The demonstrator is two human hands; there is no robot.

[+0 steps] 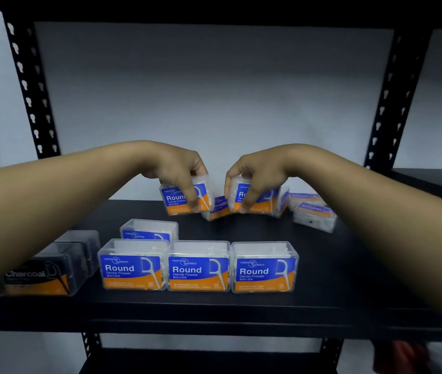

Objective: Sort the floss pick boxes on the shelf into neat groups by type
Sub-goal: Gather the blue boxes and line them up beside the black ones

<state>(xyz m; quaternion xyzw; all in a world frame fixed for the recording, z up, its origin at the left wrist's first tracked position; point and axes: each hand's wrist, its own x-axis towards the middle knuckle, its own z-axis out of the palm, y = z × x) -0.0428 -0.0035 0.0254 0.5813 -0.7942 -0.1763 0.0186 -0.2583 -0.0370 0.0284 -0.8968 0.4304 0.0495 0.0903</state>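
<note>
Clear plastic blue-and-orange "Round" flosser boxes, one pinched from above in each of the hands, left [179, 171] and right [254, 171], hang over the black shelf [349, 279] and could slip, toppling the purple-labelled "Smooth" box [218, 209] between them.

Three clear boxes in the front row [133, 268] [199, 269] [264, 270] each carry a blue and orange label reading "mannings guardian", "Round", "Dental Flosser". The dark box at the left [39, 276] reads "Charcoal". The lifted box on the left [180, 198] shows "Round Dental Flosser", partly covered; a box between the lifted ones [218, 207] shows "mooth". Smaller print is unreadable
</note>
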